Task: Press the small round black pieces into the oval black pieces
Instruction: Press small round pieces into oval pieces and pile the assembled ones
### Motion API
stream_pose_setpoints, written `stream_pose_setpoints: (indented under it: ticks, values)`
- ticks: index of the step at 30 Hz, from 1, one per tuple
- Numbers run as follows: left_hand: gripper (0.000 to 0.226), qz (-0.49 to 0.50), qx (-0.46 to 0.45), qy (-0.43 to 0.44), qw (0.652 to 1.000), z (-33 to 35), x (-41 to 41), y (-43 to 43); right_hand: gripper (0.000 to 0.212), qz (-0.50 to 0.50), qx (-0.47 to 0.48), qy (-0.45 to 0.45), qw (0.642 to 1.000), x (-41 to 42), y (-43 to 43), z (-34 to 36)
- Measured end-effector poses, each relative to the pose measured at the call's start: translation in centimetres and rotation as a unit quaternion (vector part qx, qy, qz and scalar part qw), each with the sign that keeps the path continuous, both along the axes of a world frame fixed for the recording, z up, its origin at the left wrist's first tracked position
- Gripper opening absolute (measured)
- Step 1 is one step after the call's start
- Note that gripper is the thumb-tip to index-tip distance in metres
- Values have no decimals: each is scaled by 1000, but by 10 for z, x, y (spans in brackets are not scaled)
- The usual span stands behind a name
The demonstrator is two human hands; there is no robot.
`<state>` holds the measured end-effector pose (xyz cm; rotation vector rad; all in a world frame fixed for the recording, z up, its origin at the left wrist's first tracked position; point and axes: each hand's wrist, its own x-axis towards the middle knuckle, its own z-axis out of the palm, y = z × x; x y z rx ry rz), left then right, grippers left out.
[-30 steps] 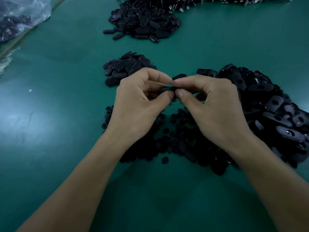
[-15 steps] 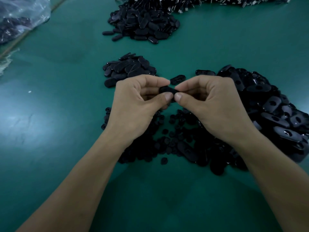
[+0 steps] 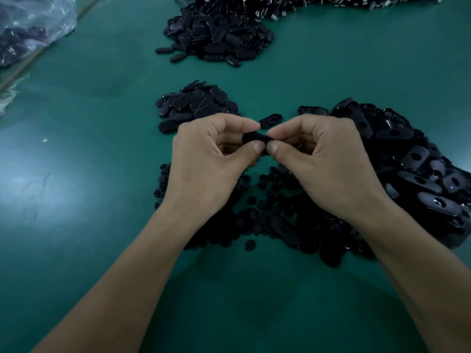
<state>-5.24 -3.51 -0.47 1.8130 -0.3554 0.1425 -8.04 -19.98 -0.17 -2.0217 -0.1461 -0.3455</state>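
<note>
Here oval piece (image 3: 254,137) bridges left grip (image 3: 211,159), right grip (image 3: 328,161).

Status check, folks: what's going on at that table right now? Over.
Left hand and right hand both pinching one oval piece, above the table. Round piece not visible, cannot tell if seated. Nothing in the way.

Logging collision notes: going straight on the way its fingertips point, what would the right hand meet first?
Probably the left hand, thumb to thumb: the right hand points at it over the oval black piece both pinch.
</note>
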Motion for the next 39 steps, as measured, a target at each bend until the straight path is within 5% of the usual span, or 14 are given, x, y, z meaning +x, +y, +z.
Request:
stream_pose_setpoints:
  ticks: [6, 9, 14, 31, 39]
  values:
    - [30, 38, 15, -14, 999, -3, 4, 0, 19, -22, -7, 14, 1000, 0, 4, -4]
    - [27, 79, -4, -1, 997, -3, 11, 3, 29, -44, -112, 13, 993, -2, 4, -4]
    - [24, 140, -38, 30, 989, 0, 25, 9, 36, -66, -354, 105, 927, -4, -13, 3]
    - [32, 248, 13, 63, 967, -6, 88, 26, 32, -19, -292, 160, 943, 0, -27, 14]
    - [26, 253, 101, -5, 962, -9, 85, 25, 29, -28, -231, 139, 963, 0, -29, 7]
